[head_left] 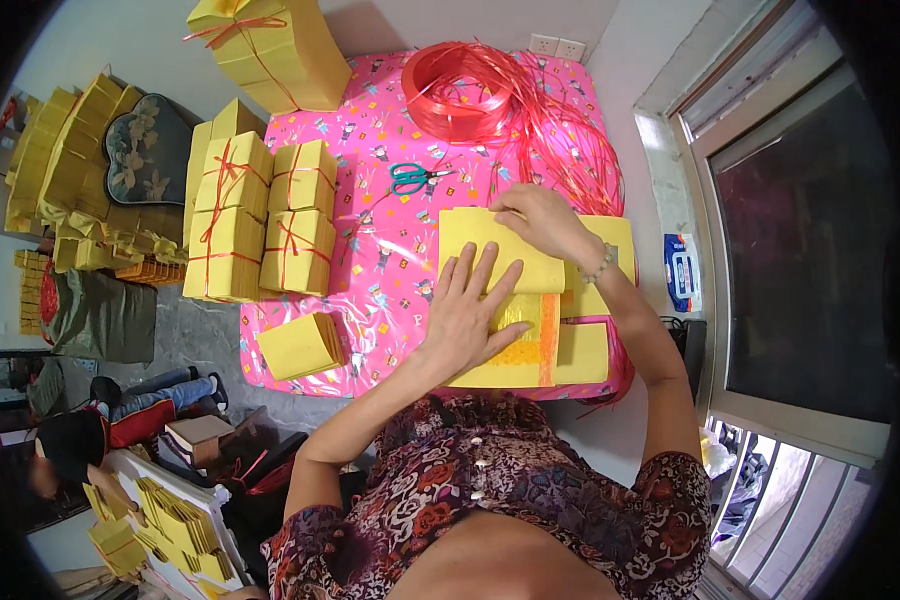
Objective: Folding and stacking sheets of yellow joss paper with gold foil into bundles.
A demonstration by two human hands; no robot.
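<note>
Pressing yellow paper (540,274), left hand (465,322) spread flat, right hand (543,222) curled at the paper's far edge, grip unclear

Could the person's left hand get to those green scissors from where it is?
Probably yes: the scissors lie on the pink tablecloth, with only cloth between. The left hand rests spread on yellow paper, so it would have to leave that.

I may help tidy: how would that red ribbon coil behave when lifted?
The red ribbon coil probably feels light, being an open ring. Its thin loose strands would likely flop and trail; their glossy surface may be slippery.
</note>
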